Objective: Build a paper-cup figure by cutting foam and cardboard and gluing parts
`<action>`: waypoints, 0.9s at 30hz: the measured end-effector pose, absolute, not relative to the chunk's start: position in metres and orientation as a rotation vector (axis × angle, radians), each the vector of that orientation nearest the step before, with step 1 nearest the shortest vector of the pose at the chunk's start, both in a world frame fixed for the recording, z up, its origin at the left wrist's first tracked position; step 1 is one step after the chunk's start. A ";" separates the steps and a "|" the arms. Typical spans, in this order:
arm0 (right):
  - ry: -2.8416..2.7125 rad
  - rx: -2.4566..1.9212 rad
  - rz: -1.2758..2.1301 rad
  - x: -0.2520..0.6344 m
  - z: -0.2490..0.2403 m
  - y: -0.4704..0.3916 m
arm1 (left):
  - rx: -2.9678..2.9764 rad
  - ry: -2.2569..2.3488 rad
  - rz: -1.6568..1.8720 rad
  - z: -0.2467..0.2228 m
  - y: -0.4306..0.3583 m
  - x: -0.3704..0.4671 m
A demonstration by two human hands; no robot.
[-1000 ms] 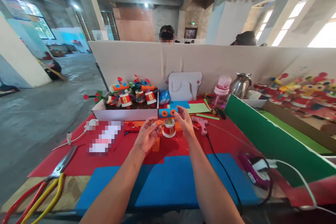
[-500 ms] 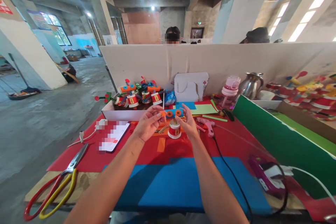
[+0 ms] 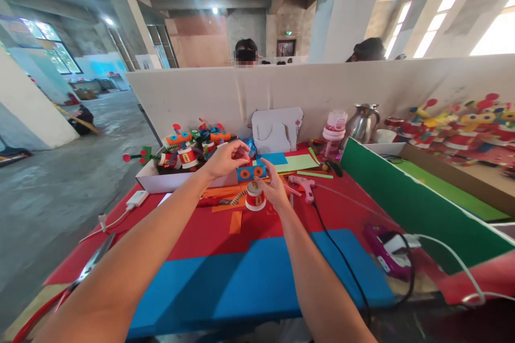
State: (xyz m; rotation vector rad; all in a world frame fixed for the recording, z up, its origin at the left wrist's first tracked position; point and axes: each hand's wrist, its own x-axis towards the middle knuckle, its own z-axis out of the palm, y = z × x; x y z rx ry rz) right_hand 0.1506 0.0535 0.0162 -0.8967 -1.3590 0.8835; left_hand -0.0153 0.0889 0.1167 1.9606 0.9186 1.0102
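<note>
My right hand (image 3: 274, 187) is closed around the right end of a blue paper tube (image 3: 251, 173) with two orange ring eyes on it. Just below the tube is a red and white paper cup (image 3: 255, 199), with a striped paper spring (image 3: 238, 198) sticking out to its left. Whether cup and tube are joined is hidden by my fingers. Above the tube's left end, my left hand (image 3: 228, 161) has thumb and fingertips pinched together, apart from the tube; anything in the pinch is too small to make out.
Left of the hands, a white box (image 3: 148, 181) holds several finished paper-cup figures. A pink glue gun (image 3: 304, 186) lies to the right, its black cord running forward. Large scissors (image 3: 93, 266) lie near left, partly under my forearm. A green-sided box (image 3: 418, 201) stands right.
My left hand has come off the tube's left end and moved up and left, fingers now pinched. My right hand still holds the tube. The view has turned right.
</note>
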 end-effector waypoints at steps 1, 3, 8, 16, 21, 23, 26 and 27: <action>-1.364 -0.897 0.877 0.150 0.015 0.054 | 2.028 0.923 0.964 0.118 0.090 -0.014; -1.370 -0.885 0.861 0.149 0.013 0.056 | 2.165 0.941 0.861 0.120 0.092 -0.013; -1.379 -0.861 0.815 0.145 0.012 0.056 | 2.419 0.979 0.658 0.125 0.094 -0.011; -1.333 -0.872 0.827 0.146 0.011 0.057 | 2.647 1.068 0.639 0.126 0.092 -0.010; -1.305 -0.863 0.872 0.148 0.009 0.059 | 2.678 1.066 0.657 0.126 0.093 -0.009; -1.303 -0.859 0.883 0.149 0.008 0.059 | 2.675 1.069 0.636 0.126 0.092 -0.007; -1.308 -0.861 0.872 0.150 0.008 0.058 | 2.676 1.056 0.615 0.126 0.092 -0.005; -1.312 -0.865 0.866 0.151 0.008 0.058 | 2.675 1.049 0.614 0.126 0.092 -0.004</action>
